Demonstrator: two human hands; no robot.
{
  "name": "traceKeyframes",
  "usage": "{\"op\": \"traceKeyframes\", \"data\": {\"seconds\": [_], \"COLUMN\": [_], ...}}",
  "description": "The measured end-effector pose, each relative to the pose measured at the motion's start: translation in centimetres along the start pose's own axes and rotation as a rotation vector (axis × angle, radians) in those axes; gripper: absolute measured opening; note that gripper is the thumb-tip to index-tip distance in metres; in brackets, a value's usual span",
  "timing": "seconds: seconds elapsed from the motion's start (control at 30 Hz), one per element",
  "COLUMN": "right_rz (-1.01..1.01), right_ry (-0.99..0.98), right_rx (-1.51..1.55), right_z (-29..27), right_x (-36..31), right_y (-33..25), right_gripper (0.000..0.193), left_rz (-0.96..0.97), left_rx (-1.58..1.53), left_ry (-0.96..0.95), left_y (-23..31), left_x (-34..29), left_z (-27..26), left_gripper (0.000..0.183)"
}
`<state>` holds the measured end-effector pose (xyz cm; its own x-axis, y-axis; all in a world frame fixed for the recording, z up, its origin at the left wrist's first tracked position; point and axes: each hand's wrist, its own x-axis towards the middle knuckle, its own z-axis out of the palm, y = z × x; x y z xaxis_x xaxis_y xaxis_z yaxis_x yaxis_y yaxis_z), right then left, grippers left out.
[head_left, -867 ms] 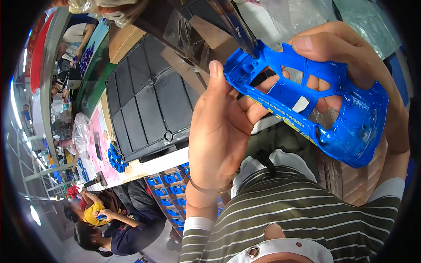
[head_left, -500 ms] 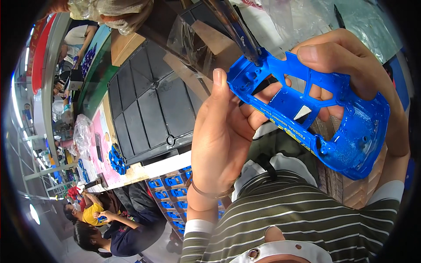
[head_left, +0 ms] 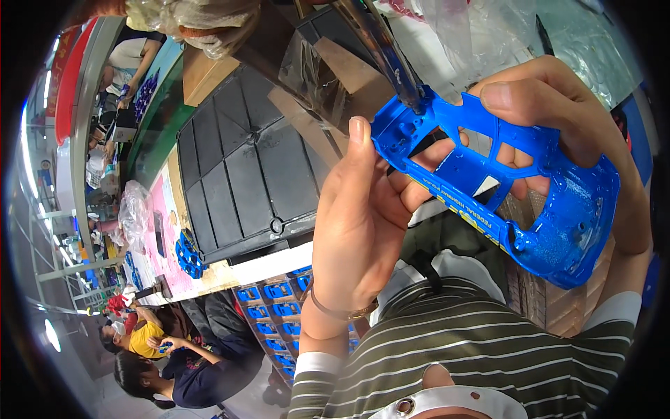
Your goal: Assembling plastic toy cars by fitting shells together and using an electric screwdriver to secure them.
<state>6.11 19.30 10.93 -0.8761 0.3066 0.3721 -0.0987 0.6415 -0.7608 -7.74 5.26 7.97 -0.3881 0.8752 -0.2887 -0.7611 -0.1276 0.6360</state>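
A blue plastic toy car body shell (head_left: 569, 237) is held up before me, its hollow inside toward me, with window openings and yellow and white markings along one side. My left hand (head_left: 363, 230) grips its left end, thumb on the edge and fingers curled underneath. My right hand (head_left: 558, 105) clasps the far right side, thumb on top and fingertips showing through the openings. A dark, worn metal rod (head_left: 384, 63) comes down from above; its tip meets the inside of the shell's upper left corner. A small white patch shows inside a shell opening.
Left of my hands lies a large black ribbed plastic tray (head_left: 244, 167). Below it, several blue shells sit in a divided box (head_left: 283, 307). Another blue part (head_left: 188, 253) lies on the pink table surface. Clear plastic bags (head_left: 481, 42) lie beyond. Other people (head_left: 188, 370) work at lower left.
The shell's left end and my left hand have shifted slightly right and down in the picture, as has the background. Both hands keep their grip, and the rod tip stays at the same corner.
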Motion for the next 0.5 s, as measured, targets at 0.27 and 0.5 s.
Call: {"op": "traceKeyframes", "data": {"seconds": [0.27,0.5], "right_rz": [0.000,0.003], "right_ry": [-0.015,-0.024], "right_rx": [-0.009,-0.010], "right_z": [-0.13,-0.23], "right_x": [0.33,0.50], "right_y": [0.01,-0.01], "right_gripper": [0.029,0.027], "left_rz": [0.033,0.028], "left_rx": [-0.004,0.001], "left_ry": [-0.021,0.003], "left_y": [-0.09,-0.08], "left_x": [0.10,0.05], "left_z": [-0.01,0.12], "left_gripper": [0.047,0.048]}}
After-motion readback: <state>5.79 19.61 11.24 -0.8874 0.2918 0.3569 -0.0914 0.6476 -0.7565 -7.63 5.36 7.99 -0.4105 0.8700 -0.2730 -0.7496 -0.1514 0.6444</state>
